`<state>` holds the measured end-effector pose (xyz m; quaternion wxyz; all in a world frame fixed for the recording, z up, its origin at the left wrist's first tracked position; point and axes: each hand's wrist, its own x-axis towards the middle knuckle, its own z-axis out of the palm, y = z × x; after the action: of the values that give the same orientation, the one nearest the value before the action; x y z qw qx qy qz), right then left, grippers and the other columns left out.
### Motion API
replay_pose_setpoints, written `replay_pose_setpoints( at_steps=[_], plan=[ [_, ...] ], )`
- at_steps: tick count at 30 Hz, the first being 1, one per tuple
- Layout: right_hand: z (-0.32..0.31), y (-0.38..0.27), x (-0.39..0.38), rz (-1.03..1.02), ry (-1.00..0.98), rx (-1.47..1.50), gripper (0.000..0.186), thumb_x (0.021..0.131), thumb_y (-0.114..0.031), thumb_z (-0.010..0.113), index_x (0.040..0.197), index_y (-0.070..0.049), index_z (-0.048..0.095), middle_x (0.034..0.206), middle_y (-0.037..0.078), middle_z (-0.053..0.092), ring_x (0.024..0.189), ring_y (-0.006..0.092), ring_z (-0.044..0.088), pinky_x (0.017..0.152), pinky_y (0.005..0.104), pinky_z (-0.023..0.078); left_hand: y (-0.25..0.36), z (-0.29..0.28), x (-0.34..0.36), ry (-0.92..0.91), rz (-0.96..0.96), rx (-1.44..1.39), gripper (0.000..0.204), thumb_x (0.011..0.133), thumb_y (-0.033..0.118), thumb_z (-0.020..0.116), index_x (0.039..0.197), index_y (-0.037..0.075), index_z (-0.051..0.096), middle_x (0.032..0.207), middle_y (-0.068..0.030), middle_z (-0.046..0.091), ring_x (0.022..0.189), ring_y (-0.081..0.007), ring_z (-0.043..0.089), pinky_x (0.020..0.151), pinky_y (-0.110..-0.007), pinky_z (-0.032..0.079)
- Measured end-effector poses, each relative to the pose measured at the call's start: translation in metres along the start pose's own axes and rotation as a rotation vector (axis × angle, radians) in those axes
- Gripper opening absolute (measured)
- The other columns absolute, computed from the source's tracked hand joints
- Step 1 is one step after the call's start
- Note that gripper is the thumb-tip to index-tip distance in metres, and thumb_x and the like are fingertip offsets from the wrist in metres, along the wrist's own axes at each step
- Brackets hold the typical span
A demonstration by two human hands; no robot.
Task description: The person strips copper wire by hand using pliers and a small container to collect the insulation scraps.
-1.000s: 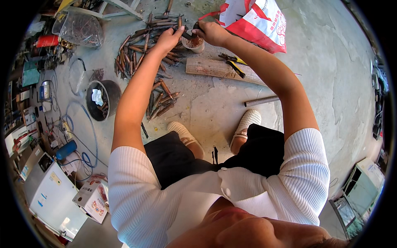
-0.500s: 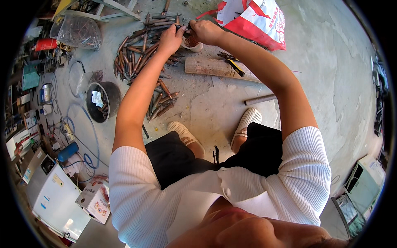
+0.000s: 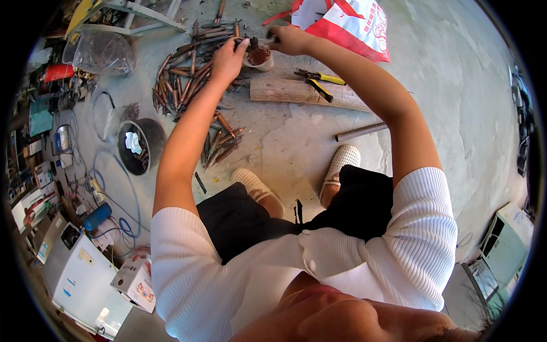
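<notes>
My left hand [image 3: 228, 61] is closed on a small dark piece [image 3: 253, 43] whose kind I cannot make out; it sticks out past the thumb over a pale cup [image 3: 264, 65]. Reddish-brown bits [image 3: 258, 56] fill the cup. To the right of the cup, my right hand [image 3: 290, 41] hangs apart from the left, fingers bent with a gap between them; nothing clear shows in it. Beside my left hand lies a heap of brown, copper-coloured metal rods [image 3: 196, 67] with pointed ends.
Yellow-and-black pliers [image 3: 321, 90] rest on a wooden block [image 3: 279, 91] below my right forearm. A metal tube [image 3: 359, 133] lies nearer my foot. A red-and-white bag [image 3: 356, 31] stands beyond my right hand. At left are a black bucket [image 3: 154, 134], hoses and boxes.
My right hand has drawn away to the right from my left hand, opening a gap over the cup. The view has shifted slightly, and the pliers show more fully.
</notes>
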<state>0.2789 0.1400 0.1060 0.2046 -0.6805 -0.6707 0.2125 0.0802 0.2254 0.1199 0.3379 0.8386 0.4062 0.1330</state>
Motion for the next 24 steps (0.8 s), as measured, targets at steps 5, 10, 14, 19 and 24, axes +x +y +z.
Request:
replay_pose_setpoints(
  at_steps=[5, 10, 14, 19, 24],
  plan=[
    [0.004, 0.046, -0.055, 0.389, -0.633, -0.234, 0.092, 0.069, -0.073, 0.06, 0.119, 0.004, 0.055, 0.102, 0.024, 0.063, 0.095, 0.0365, 0.061, 0.086, 0.0413, 0.047, -0.04, 0.003, 0.005, 0.122, -0.032, -0.117, 0.055, 0.088, 0.053, 0.055, 0.091, -0.002, 0.061, 0.081, -0.0191, 0.064, 0.081, -0.037, 0.061, 0.072, -0.041, 0.045],
    [0.014, 0.021, -0.116, 0.541, -0.563, -0.29, 0.101, 0.055, -0.066, 0.075, 0.134, -0.01, 0.045, 0.126, 0.021, 0.051, 0.116, 0.0349, 0.05, 0.091, 0.0437, 0.046, -0.016, -0.007, -0.003, 0.067, -0.122, -0.183, 0.055, 0.087, 0.052, 0.056, 0.098, -0.002, 0.063, 0.089, -0.0184, 0.064, 0.087, -0.0336, 0.061, 0.077, -0.039, 0.045],
    [0.027, 0.024, -0.114, 0.603, -0.603, -0.277, 0.082, 0.057, -0.051, 0.078, 0.125, -0.012, 0.055, 0.126, 0.017, 0.052, 0.119, 0.0327, 0.048, 0.092, 0.0444, 0.046, -0.009, -0.004, 0.001, 0.093, -0.11, -0.175, 0.056, 0.087, 0.052, 0.057, 0.102, -0.002, 0.063, 0.087, -0.0162, 0.064, 0.085, -0.0302, 0.06, 0.078, -0.037, 0.044],
    [0.026, 0.03, -0.106, 0.539, -0.546, -0.337, 0.041, 0.075, -0.029, 0.066, 0.109, -0.005, 0.065, 0.11, 0.015, 0.063, 0.104, 0.0316, 0.06, 0.09, 0.0412, 0.048, -0.011, -0.003, 0.004, 0.003, -0.24, -0.385, 0.054, 0.088, 0.05, 0.058, 0.104, -0.002, 0.062, 0.091, -0.0111, 0.064, 0.085, -0.0223, 0.058, 0.077, -0.035, 0.044],
    [-0.006, 0.027, -0.108, 0.453, -0.303, -0.285, 0.029, 0.084, -0.02, 0.054, 0.105, -0.002, 0.064, 0.101, 0.019, 0.064, 0.095, 0.0346, 0.062, 0.085, 0.0413, 0.049, -0.015, 0.0, -0.001, 0.035, -0.357, -0.6, 0.052, 0.088, 0.047, 0.06, 0.108, 0.0, 0.06, 0.096, -0.0066, 0.062, 0.087, -0.016, 0.055, 0.079, -0.031, 0.042]
  ],
)
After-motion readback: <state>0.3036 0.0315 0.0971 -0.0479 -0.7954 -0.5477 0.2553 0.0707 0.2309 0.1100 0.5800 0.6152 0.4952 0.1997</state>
